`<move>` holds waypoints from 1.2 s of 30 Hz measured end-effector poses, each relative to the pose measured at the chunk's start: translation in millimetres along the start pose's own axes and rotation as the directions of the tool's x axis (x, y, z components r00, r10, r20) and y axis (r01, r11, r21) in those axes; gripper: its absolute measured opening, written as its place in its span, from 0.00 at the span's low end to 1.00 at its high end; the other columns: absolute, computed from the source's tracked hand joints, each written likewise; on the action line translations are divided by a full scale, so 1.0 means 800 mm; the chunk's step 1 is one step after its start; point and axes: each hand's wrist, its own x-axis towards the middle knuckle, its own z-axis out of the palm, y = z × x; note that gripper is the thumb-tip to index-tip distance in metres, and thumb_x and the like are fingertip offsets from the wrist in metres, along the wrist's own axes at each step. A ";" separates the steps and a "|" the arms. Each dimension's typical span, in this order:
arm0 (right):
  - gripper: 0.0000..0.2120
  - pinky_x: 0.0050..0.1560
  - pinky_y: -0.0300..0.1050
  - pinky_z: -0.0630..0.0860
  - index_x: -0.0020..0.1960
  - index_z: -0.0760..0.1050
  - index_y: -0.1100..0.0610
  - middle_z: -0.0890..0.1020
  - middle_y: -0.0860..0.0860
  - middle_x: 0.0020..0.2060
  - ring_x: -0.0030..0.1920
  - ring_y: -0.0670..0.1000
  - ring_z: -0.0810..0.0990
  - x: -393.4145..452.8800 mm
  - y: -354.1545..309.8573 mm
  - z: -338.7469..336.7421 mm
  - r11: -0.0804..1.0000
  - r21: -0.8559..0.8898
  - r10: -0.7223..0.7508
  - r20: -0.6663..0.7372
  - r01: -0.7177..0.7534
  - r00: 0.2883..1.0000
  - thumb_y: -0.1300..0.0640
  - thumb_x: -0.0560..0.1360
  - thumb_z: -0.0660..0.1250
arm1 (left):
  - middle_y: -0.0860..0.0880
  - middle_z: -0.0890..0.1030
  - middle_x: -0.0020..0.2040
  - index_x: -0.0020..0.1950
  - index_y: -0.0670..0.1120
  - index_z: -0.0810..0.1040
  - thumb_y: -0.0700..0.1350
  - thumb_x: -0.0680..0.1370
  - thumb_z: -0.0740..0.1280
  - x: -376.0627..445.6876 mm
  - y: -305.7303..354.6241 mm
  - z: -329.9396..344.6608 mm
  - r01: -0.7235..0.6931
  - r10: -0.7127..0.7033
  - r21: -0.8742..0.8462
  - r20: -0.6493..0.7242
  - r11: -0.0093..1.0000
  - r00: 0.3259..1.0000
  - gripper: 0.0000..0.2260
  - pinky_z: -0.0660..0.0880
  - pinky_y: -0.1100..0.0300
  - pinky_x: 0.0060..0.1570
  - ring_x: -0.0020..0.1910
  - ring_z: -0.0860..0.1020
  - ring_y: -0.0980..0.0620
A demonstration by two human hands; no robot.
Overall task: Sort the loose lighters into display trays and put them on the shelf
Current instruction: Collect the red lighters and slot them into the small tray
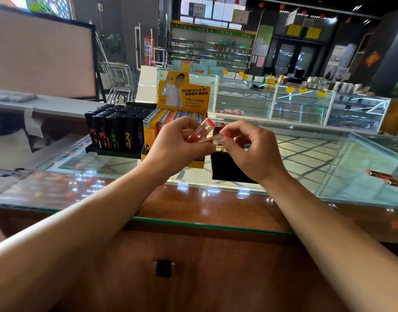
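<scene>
You stand at a glass counter (328, 167) in a shop, display cases (301, 104) behind. Your left hand (175, 147) and right hand (254, 152) both pinch clear red-capped lighters (207, 131) with curled fingers, above the yellow tray (171, 122), beside a black tray (119, 129); two loose lighters (387, 177) lie far right

Black lighters (117, 129) bear red, green and orange marks; the display box (182, 91) is yellow; the held lighters (204, 131) red-and-clear.

On the worktop (306, 158), three trays stand in a row: left tray (117, 131), middle tray (171, 122), right tray (229, 167); loose lighters (387, 177) lie far right.
</scene>
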 end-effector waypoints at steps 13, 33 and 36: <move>0.03 0.33 0.29 0.68 0.44 0.81 0.54 0.79 0.40 0.33 0.34 0.40 0.77 -0.002 0.003 0.001 0.999 -0.051 -0.005 0.166 0.014 0.986 0.54 0.74 0.73 | 0.48 0.82 0.34 0.51 0.41 0.76 0.32 0.73 0.72 0.002 0.005 -0.005 0.008 -0.024 -0.371 -0.038 0.929 0.999 0.11 0.70 0.64 0.24 0.22 0.74 0.57; 0.20 0.34 0.43 0.80 0.64 0.72 0.50 0.79 0.48 0.37 0.33 0.46 0.80 -0.003 -0.003 0.005 0.999 0.023 0.035 0.025 -0.035 0.999 0.58 0.74 0.72 | 0.32 0.82 0.48 0.46 0.46 0.80 0.44 0.79 0.69 0.002 0.001 0.005 -0.005 -0.009 -0.211 -0.066 0.977 0.998 0.03 0.72 0.44 0.41 0.37 0.75 0.44; 0.15 0.29 0.33 0.74 0.58 0.74 0.52 0.79 0.52 0.40 0.35 0.43 0.79 -0.003 0.000 0.000 0.995 0.084 0.051 -0.013 -0.050 0.999 0.64 0.74 0.69 | 0.37 0.84 0.45 0.47 0.43 0.81 0.43 0.80 0.67 0.002 0.000 0.004 0.001 -0.016 -0.177 -0.081 0.984 0.997 0.05 0.74 0.44 0.40 0.34 0.76 0.49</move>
